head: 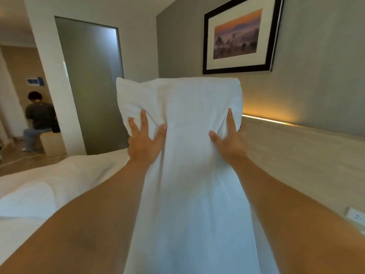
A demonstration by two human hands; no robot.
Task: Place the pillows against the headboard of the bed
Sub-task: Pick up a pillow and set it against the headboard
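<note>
Between your outstretched arms, a white pillow [185, 119] stands on end, raised in front of you with its top edge level with the lower edge of the framed picture [240, 36] on the grey wall. You grip it from both sides: your left hand [145, 142] presses its left edge, fingers spread and thumb dug into the fabric, while your right hand [229, 140] clamps the right edge, index finger pointing up and thumb pinching a crease. The loose pillowcase hangs down between your forearms toward the camera. To the right of the pillow runs the pale wooden headboard [296, 151], a warm strip of light [268, 120] glowing along its top; the pillow is close to it, though contact cannot be told. A wall socket [354, 215] sits at the headboard's near end. To the left lies the bed [49, 190] under a rumpled white duvet. Beyond it stands a frosted glass panel [92, 84], and farther left a seated person [39, 119] faces away.
</note>
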